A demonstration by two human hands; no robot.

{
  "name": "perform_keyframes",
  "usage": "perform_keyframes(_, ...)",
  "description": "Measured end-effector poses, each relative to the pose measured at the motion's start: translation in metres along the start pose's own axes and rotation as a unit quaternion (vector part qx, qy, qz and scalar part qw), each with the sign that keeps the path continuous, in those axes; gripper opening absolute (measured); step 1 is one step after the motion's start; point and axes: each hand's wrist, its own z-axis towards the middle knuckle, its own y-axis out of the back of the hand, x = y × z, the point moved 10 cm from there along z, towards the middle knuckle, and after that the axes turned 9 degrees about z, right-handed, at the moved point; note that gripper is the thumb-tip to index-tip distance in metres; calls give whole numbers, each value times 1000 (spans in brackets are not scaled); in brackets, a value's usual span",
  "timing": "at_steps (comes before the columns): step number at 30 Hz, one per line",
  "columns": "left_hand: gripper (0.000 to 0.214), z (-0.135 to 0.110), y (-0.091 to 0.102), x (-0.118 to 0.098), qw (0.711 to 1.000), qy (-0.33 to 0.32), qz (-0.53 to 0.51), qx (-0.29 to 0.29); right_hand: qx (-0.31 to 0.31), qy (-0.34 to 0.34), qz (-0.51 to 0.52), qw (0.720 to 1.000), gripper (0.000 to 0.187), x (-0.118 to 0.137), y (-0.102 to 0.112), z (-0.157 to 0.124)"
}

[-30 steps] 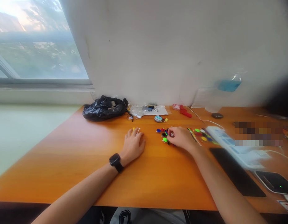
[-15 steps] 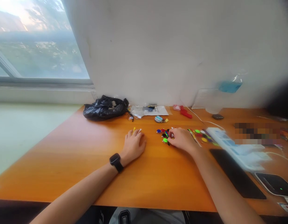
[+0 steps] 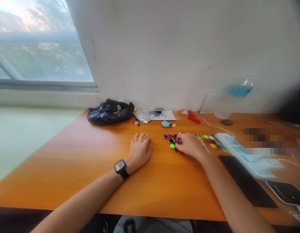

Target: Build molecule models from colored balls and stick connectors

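Note:
My left hand (image 3: 140, 151), with a black watch (image 3: 120, 166) on its wrist, lies palm down on the wooden table, fingers spread. Small yellow and white pieces (image 3: 145, 136) show at its fingertips, mostly covered by them. To the right, my right hand (image 3: 190, 144) rests on a loose cluster of small coloured pieces. Its thumb and fingers are curled together, and what is between them is hidden. Just left of those fingers lie a bright green round piece (image 3: 172, 146) and a blue round piece (image 3: 165, 137); red and black ones sit close by.
More coloured pieces (image 3: 208, 138) lie beyond my right wrist, beside a pale blue compartment box (image 3: 233, 145) and a black flat pad (image 3: 247, 181). Toward the wall are a black plastic bag (image 3: 109, 112), a round tin (image 3: 165, 124) and a red item (image 3: 194, 117).
The fingers of my left hand have shifted slightly over the yellow and white pieces, which now show less beyond the fingertips. My right hand has stayed at the cluster.

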Motion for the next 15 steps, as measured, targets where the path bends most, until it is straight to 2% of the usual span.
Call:
perform_keyframes(3, 19, 1, 3, -5, 999, -29, -14, -22, 3, 3, 2, 1000, 7, 0, -1, 0)
perform_keyframes(7, 25, 0, 15, -29, 989, -122, -55, -58, 9, 2, 17, 1000, 7, -1, -4, 1)
perform_keyframes(9, 26, -3, 17, -47, 978, -190, -68, -45, 8, 4, 33, 999, 6, -2, -5, 2)
perform_keyframes(12, 23, -12, 12, -71, 956, -284, -76, 5, 0, 7, 60, 998, 6, -2, -5, 3)
perform_keyframes(15, 24, -17, 6, -79, 945, -316, -77, 35, -5, 3, 83, 997, 7, -2, -3, 3)
